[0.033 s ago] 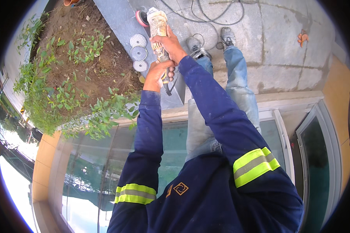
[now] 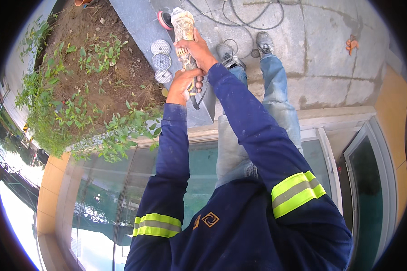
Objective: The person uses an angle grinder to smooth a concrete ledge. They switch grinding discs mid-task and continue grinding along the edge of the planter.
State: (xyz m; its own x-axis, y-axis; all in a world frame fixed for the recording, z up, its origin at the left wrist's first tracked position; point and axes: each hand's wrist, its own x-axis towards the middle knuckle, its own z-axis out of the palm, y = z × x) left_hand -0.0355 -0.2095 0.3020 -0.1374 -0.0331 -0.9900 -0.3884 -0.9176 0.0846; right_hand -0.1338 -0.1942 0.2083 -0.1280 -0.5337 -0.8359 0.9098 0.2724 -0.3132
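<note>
Both hands hold a dust-caked angle grinder (image 2: 183, 28) over a grey stone ledge. My right hand (image 2: 200, 53) is wrapped round the middle of its body. My left hand (image 2: 182, 86) closes round the rear handle, close below the right. A red and black disc (image 2: 165, 20) shows at the tool's head, over the ledge. Left of the grinder, three round white polishing pads with a honeycomb pattern lie in a row: one far (image 2: 160, 47), one in the middle (image 2: 161, 62) and one near (image 2: 163, 76). A dark cord (image 2: 196, 105) leaves the handle's end.
The stone ledge (image 2: 135, 27) borders a soil bed (image 2: 88, 27) with leafy plants (image 2: 99, 58) on the left. A black cable (image 2: 257, 20) loops over the paving beyond my shoes (image 2: 265, 43). Orange-brown pieces (image 2: 352, 44) lie farther right. Glass panels (image 2: 122, 189) stand close behind me.
</note>
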